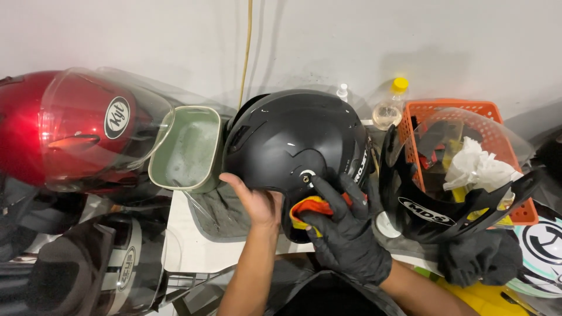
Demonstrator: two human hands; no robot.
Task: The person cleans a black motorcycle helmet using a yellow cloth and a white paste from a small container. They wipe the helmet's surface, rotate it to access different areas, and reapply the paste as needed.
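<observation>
Bare left hand (257, 202) – fingers spread flat on black helmet (293, 137), gloved right hand (342, 225) – fingers clenched round orange-yellow cloth (310, 208) against it, soapy green tub (187, 149) beyond the left fingers

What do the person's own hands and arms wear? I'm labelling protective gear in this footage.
The right hand wears a black glove, slightly wrinkled, covering all fingers and ending at the wrist. The left hand is bare, ungloved. Both forearms are bare, with no sleeves, watch or bands visible.
</observation>
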